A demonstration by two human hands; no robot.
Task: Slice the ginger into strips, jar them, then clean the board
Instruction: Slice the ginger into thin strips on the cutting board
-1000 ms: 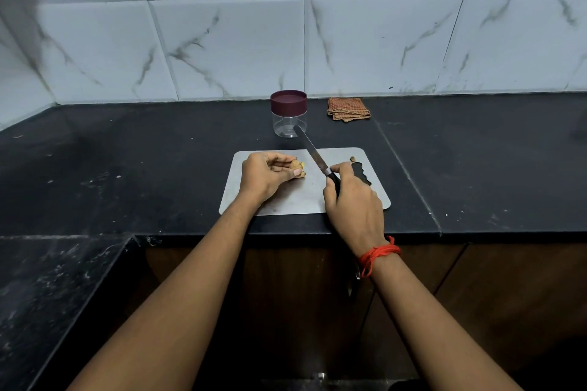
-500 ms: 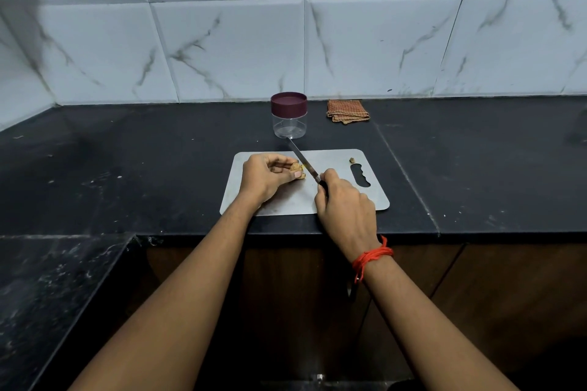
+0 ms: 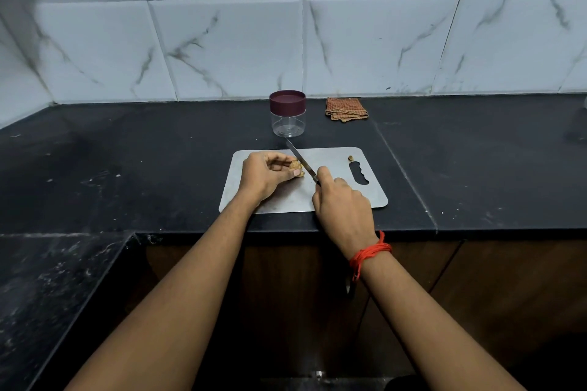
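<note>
Here the left hand pinches the ginger, the right hand grips the knife — fingertips sit beside its edge, so a slip could nick them.

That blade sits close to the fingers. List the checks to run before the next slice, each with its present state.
1. left hand pins ginger on cutting board: ok.
2. fingertips clear of knife blade: cannot tell, thumb very near.
3. right hand grips knife handle: ok.
4. cutting board flat on counter: ok.
5. jar open for strips: not ok, lid on.
6. cloth nearby for cleaning: ok.
</note>
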